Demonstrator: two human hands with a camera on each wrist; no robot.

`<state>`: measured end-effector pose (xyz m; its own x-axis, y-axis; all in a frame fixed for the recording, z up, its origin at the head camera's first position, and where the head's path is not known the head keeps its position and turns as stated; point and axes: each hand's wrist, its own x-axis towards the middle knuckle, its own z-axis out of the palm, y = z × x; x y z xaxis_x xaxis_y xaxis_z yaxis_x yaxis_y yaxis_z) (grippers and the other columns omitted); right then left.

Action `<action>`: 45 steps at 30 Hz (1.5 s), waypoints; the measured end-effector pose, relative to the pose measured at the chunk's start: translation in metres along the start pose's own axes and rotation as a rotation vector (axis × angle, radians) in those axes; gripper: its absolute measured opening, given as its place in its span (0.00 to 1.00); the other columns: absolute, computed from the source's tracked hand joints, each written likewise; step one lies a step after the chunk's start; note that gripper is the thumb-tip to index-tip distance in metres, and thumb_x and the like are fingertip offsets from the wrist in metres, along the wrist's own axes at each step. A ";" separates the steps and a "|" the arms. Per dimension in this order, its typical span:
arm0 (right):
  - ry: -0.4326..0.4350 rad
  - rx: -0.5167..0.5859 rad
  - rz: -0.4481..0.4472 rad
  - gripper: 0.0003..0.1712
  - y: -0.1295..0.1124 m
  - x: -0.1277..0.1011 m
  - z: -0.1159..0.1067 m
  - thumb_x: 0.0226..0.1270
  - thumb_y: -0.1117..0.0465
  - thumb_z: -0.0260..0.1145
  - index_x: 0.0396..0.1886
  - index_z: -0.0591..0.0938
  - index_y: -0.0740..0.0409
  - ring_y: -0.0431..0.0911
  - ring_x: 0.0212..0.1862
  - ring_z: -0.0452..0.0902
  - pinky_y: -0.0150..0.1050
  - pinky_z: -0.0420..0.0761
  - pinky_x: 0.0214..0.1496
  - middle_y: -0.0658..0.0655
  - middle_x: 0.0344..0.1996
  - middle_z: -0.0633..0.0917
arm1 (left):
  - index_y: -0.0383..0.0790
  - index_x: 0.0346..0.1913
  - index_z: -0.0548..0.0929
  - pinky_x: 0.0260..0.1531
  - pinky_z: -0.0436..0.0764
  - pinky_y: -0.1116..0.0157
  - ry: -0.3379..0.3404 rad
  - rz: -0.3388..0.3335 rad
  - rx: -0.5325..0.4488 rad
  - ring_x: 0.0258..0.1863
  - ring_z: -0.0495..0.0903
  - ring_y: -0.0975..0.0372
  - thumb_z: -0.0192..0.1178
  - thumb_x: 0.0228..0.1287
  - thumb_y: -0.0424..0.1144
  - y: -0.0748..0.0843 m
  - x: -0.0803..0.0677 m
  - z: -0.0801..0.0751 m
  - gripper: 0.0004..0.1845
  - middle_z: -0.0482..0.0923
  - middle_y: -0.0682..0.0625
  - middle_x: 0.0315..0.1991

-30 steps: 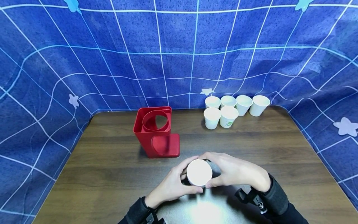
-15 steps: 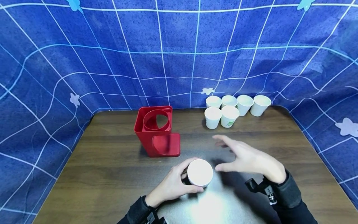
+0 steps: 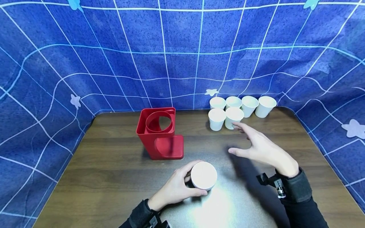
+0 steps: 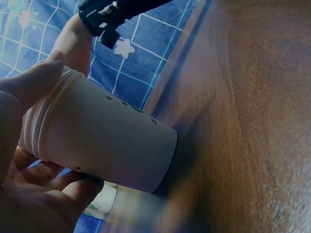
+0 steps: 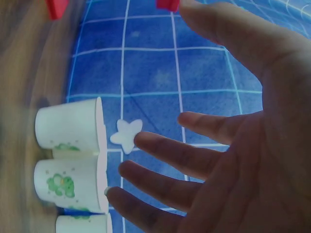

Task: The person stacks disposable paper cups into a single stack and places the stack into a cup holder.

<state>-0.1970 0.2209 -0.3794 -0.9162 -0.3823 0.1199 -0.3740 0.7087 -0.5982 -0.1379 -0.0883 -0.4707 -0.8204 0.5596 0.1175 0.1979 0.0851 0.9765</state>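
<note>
My left hand (image 3: 182, 186) grips a stack of nested white paper cups (image 3: 203, 175) in the near middle of the table, thumb on the near side. In the left wrist view, several rims show stacked at the top of the paper cups (image 4: 112, 131), and the base is close to the wood. My right hand (image 3: 256, 145) is apart from the stack, fingers spread and holding nothing. Its fingertips overlap the front right paper cup (image 3: 234, 117) in the head view. A front left paper cup (image 3: 217, 119) stands beside that one. The right wrist view shows the open palm facing two cups (image 5: 68, 179) with green prints.
More white paper cups (image 3: 265, 106) stand upright in a back row by the blue curtain (image 3: 182, 63). A red holder (image 3: 154, 136) with a round ring and a low square foot stands left of centre on the wooden table (image 3: 108, 177).
My right hand has let go of the cup stack and moved away from it, up and right toward the standing cups. The left hand keeps its grip in the same place.
</note>
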 end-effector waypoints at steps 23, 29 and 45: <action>0.328 -0.014 0.058 0.53 0.054 0.025 0.013 0.63 0.49 0.77 0.79 0.60 0.65 0.68 0.74 0.62 0.67 0.65 0.72 0.72 0.73 0.68 | 0.55 0.71 0.73 0.62 0.80 0.68 0.010 0.000 0.044 0.61 0.80 0.61 0.81 0.53 0.41 -0.002 -0.002 -0.002 0.42 0.77 0.53 0.65; 0.325 -0.010 0.128 0.53 0.064 0.033 0.016 0.64 0.46 0.74 0.77 0.60 0.69 0.70 0.74 0.61 0.68 0.64 0.72 0.74 0.72 0.68 | 0.55 0.70 0.73 0.62 0.80 0.68 0.005 0.004 0.042 0.61 0.80 0.61 0.81 0.53 0.41 -0.002 0.000 -0.001 0.41 0.77 0.52 0.65; 0.350 0.049 0.221 0.45 0.078 0.070 0.033 0.67 0.44 0.72 0.71 0.68 0.69 0.69 0.68 0.69 0.66 0.69 0.68 0.76 0.65 0.74 | 0.54 0.70 0.73 0.62 0.79 0.68 0.003 0.033 0.038 0.62 0.79 0.62 0.81 0.53 0.40 -0.002 -0.002 -0.002 0.41 0.77 0.53 0.65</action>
<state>-0.2858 0.2298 -0.4436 -0.9705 0.0066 0.2411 -0.1630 0.7191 -0.6755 -0.1382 -0.0910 -0.4725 -0.8146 0.5603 0.1501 0.2449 0.0976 0.9646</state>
